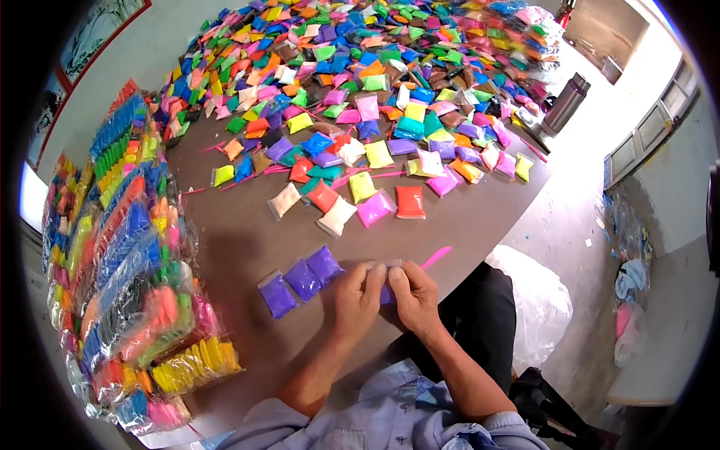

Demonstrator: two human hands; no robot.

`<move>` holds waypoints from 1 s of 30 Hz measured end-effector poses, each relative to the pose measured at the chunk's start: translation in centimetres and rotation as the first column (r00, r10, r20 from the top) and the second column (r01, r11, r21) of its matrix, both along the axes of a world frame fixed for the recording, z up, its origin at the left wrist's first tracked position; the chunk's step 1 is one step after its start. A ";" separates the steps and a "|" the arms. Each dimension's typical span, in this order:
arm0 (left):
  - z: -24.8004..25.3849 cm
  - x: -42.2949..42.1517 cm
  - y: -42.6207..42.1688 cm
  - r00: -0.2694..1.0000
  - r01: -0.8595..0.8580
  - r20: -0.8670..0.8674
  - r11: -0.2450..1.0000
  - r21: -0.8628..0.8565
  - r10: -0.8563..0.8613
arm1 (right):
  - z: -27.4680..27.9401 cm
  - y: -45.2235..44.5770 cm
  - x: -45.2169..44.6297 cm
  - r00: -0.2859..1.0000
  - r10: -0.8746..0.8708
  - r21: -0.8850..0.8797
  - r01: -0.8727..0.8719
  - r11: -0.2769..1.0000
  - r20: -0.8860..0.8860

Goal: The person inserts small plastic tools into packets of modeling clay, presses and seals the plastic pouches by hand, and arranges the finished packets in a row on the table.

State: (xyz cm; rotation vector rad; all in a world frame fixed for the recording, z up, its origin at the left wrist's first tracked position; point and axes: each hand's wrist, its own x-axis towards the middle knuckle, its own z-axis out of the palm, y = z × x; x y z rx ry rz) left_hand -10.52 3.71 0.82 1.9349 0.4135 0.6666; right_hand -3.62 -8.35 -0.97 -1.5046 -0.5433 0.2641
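Note:
Close to the table's near edge, my left hand (359,294) and my right hand (416,297) meet over a small purple packet (387,295). Both thumbs press side by side along its clear top edge, and the fingers are closed around it. Most of this packet is hidden by my hands. Just left of them, three more purple packets lie in a slanting row: one at the left end (277,297), one in the middle (303,281) and one nearest my left hand (325,265). A pink plastic strip (436,257) rests beyond my right hand.
A large heap of coloured packets (360,56) covers the table's (240,225) far part. Bundled bags of packets (135,262) are stacked along the left. A metal flask (566,103) stands at the back right. A white plastic bag (536,307) is beside my leg.

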 end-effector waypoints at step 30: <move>0.6 0.2 0.0 0.994 0.075 0.058 0.974 0.216 -0.089 | 1.9 0.9 0.0 0.987 -0.031 0.139 0.054 0.989 -0.160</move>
